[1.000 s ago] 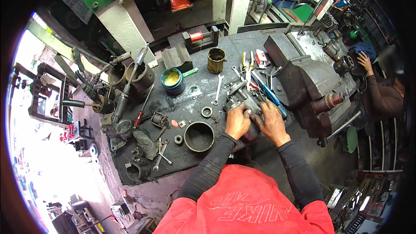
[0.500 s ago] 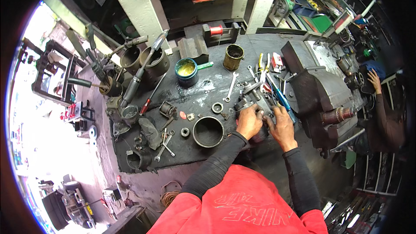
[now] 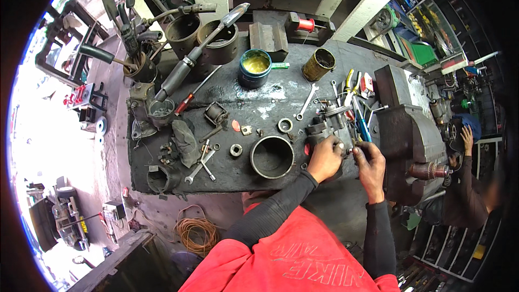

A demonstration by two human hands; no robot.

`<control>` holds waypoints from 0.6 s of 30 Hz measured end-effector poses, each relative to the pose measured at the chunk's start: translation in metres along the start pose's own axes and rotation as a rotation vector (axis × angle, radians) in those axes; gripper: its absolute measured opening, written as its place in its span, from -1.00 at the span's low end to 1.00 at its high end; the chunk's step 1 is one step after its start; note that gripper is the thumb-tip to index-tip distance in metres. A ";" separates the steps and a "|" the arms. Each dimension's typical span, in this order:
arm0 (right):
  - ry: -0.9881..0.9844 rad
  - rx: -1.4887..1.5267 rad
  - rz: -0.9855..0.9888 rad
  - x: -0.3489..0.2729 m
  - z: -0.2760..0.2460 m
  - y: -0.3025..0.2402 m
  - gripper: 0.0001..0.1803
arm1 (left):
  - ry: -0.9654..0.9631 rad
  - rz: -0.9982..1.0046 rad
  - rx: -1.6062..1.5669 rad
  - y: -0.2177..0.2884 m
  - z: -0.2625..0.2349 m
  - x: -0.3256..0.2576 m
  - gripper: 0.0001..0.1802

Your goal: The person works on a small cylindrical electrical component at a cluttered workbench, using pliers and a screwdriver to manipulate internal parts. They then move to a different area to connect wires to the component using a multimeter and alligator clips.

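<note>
A grey metal machine part (image 3: 331,122), shaped like a small motor housing with a round flange, rests near the front edge of the bench. My left hand (image 3: 326,159) is closed against its near end, fingers curled and partly hidden. Just right of it, my right hand (image 3: 371,168) is apart from the housing, thumb and fingers pinched; what lies between them is too small to make out. A blue-handled tool (image 3: 363,128) lies beyond my right hand. To the left stands an open metal cylinder (image 3: 272,158), with a metal ring (image 3: 285,125) behind it.
Wrenches (image 3: 308,101) and yellow-handled pliers (image 3: 350,83) lie behind the housing. A grease tub (image 3: 255,68) and rusty can (image 3: 319,65) stand farther back. A large dark machine (image 3: 413,140) borders the right side. Beyond it, another person's hand (image 3: 466,139) shows. A coiled cable (image 3: 197,236) lies on the floor.
My view has shifted, so the bench sits differently in the picture. My right hand has drawn back from the housing into a pinch; my left hand stays at its near end.
</note>
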State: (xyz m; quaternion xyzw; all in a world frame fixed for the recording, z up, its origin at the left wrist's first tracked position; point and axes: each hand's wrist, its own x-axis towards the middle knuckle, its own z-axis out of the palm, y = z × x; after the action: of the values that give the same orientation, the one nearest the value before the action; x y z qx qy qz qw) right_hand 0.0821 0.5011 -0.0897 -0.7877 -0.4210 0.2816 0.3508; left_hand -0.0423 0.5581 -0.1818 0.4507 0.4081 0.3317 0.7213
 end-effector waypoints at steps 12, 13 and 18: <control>-0.216 -0.836 -0.796 0.121 0.076 -0.058 -0.85 | -0.167 -0.192 -0.604 0.045 -0.052 -0.071 -0.81; -0.273 -1.049 -0.833 0.143 0.094 -0.058 -0.89 | -0.180 -0.211 -0.559 0.048 -0.058 -0.081 -0.81; -0.451 -1.411 -0.517 0.198 0.148 -0.048 -0.80 | -0.161 -0.230 -0.459 0.052 -0.092 -0.133 -0.83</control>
State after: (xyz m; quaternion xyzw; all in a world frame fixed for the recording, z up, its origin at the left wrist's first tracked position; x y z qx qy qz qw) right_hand 0.0465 0.7370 -0.1698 -0.6252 -0.7314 0.0102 -0.2722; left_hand -0.1886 0.5001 -0.1193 0.2510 0.3118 0.2946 0.8678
